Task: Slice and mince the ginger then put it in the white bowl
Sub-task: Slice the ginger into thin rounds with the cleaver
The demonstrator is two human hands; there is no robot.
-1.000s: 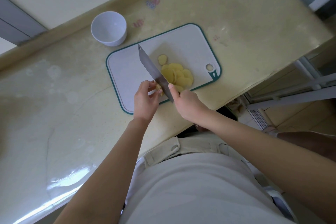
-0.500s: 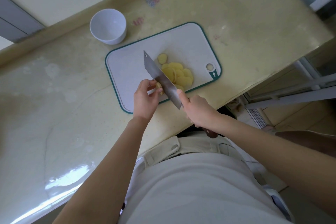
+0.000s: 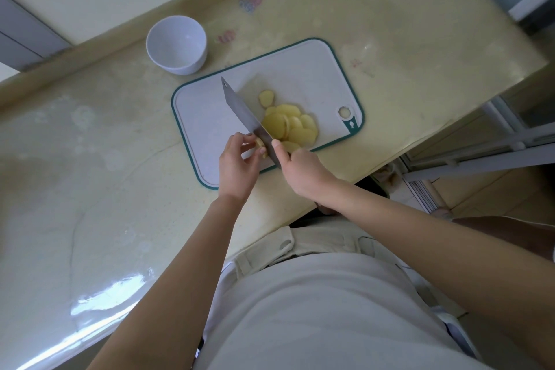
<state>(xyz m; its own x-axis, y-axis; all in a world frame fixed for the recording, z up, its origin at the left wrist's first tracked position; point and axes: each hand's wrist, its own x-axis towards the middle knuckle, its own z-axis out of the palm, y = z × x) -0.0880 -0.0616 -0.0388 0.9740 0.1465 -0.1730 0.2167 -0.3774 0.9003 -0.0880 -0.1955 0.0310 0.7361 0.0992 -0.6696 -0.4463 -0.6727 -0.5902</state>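
Observation:
A white cutting board [image 3: 204, 111] with a green rim lies on the yellowish counter. Several pale yellow ginger slices [image 3: 292, 126] are piled on its right half, one slice [image 3: 266, 97] a little apart behind them. My left hand [image 3: 237, 164] pinches a small remaining ginger piece [image 3: 260, 146] at the board's near edge. My right hand [image 3: 303, 171] grips a cleaver [image 3: 243, 111]; its blade stands against the piece, tip pointing away to the left. The white bowl [image 3: 177, 43] stands empty behind the board's left corner.
The counter [image 3: 90, 159] runs left and right, with a wall ledge behind and its front edge just below the board. A metal rack [image 3: 468, 153] and floor lie to the right beyond the counter's end.
The cleaver was drawn back toward me and has pushed forward again against the ginger piece. My left hand has held its place on the piece.

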